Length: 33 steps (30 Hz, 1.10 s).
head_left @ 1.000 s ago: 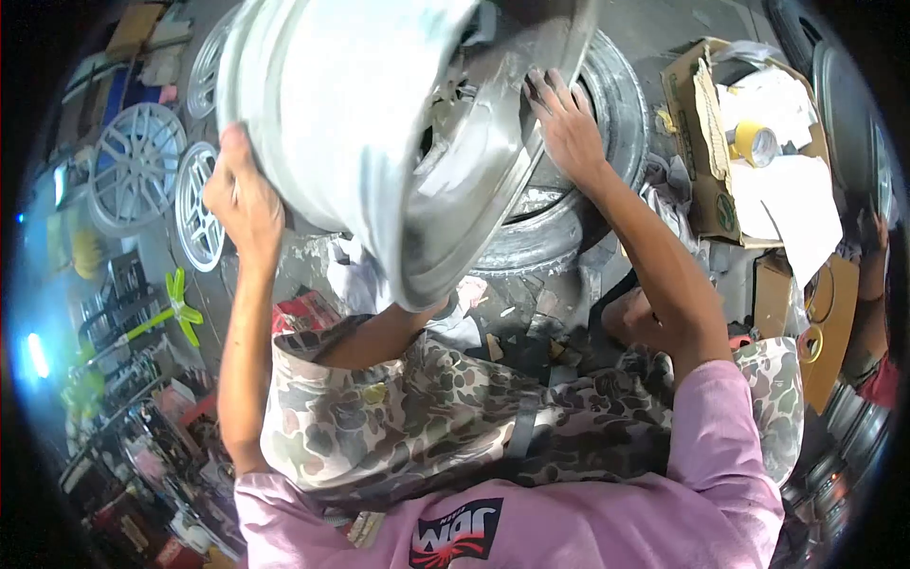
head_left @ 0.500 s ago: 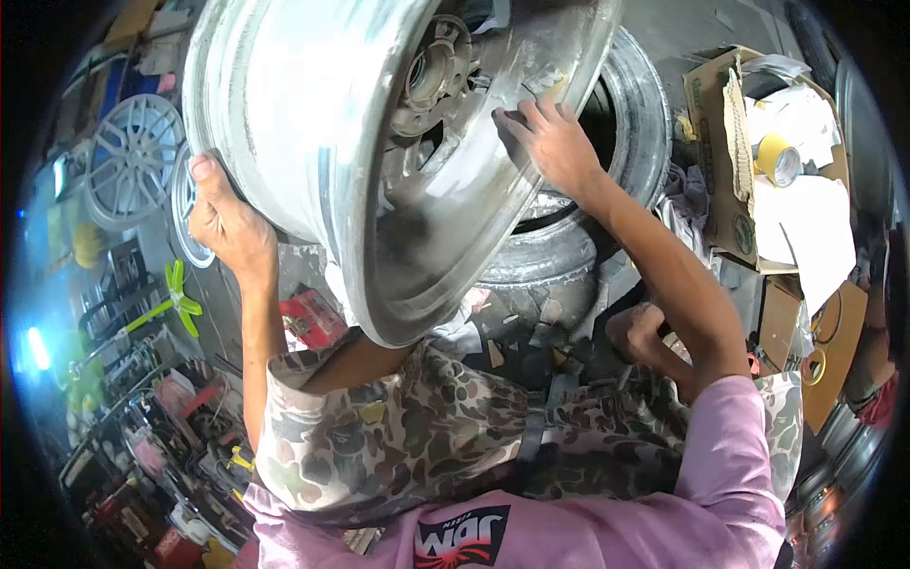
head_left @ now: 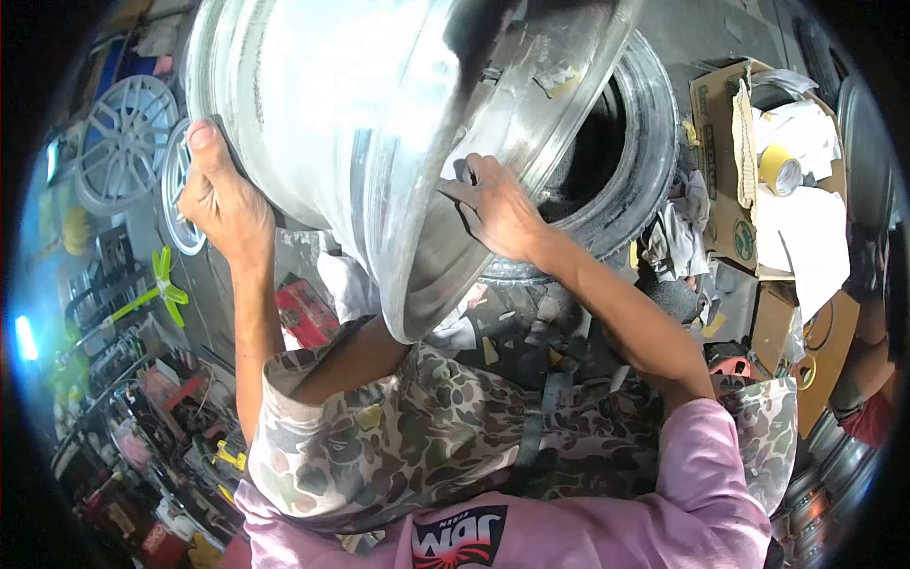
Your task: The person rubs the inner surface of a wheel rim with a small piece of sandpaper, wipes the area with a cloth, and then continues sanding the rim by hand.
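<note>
A large silvery wheel rim is tilted over my lap, its open face turned to the right. My left hand grips the rim's back edge, with the thumb on the outer side. Inside the near lip is my right hand, its fingers closed on a small grey piece of sandpaper that lies against the inner surface. Part of the hub and spokes is hidden by the rim's lip. A yellowish patch shows on the inner wall above the right hand.
A dusty tire lies on the floor behind the rim. To the right stands a cardboard box with papers and a yellow tape roll. More spoked wheels, a green star-shaped part and cluttered tools are on the left.
My right hand has slid down and left along the rim's inner wall, toward me. The rim has turned so less of its hub shows. My left hand keeps its hold.
</note>
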### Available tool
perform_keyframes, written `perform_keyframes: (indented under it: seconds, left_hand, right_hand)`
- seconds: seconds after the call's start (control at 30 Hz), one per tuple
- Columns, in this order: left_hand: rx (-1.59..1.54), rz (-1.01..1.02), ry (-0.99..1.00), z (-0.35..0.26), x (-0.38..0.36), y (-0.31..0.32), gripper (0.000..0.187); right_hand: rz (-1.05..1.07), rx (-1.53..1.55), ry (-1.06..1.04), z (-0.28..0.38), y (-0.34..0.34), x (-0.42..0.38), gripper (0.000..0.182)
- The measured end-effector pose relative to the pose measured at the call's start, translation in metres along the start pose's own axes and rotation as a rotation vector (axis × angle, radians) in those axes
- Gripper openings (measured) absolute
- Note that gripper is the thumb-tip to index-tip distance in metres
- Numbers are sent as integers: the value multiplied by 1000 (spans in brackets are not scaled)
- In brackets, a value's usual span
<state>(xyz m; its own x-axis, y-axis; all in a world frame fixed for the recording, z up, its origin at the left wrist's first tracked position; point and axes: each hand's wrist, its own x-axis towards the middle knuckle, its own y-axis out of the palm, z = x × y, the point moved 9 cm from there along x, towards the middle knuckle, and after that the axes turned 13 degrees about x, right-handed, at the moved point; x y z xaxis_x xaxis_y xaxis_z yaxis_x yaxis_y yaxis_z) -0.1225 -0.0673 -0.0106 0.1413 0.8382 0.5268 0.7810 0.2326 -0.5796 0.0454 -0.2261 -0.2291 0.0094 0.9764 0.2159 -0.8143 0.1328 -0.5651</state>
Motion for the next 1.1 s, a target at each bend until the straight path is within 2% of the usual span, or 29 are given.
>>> perform_keyframes:
  seconds: [0.07,0.17,0.2,0.27,0.33,0.4,0.43,0.57,0.63,0.77,0.87,0.97,1.1]
  left_hand:
    - [34,5,26,-5,1,1,53]
    - [-17,-8,70,-10,2,2,54]
    - [-18,-9,68,-11,2,2,54]
    - [1,-2,65,-13,1,2,54]
    - [18,2,52,-9,1,1,53]
    - [34,8,39,-8,2,1,53]
    - [7,3,32,-9,2,2,52]
    - [-13,49,-14,-2,1,3,51]
    - [-6,43,-9,-3,1,3,51]
    - [92,94,-67,13,3,-1,53]
    - [30,71,-72,7,0,0,54]
    - [24,45,-22,5,1,-1,54]
    - [31,57,-51,2,1,1,54]
  right_hand:
    - [-47,38,-20,-4,-6,2,47]
    - [11,-168,69,-27,-15,9,47]
    - [12,-170,69,-36,-19,11,47]
    - [-28,-392,35,-52,-31,17,47]
    - [34,-457,57,-70,-38,22,49]
    - [-30,-541,-19,-74,-47,26,50]
    - [-106,-514,-37,-68,-56,28,43]
    - [-112,-478,-29,-55,-66,25,36]
    - [61,-331,-63,-53,-45,28,32]
    - [32,-286,-28,-52,-22,33,31]
    - [-34,-214,-64,-46,-20,30,30]
    - [20,-174,5,-43,-17,27,31]
    - [-25,-143,-3,-41,-17,25,32]
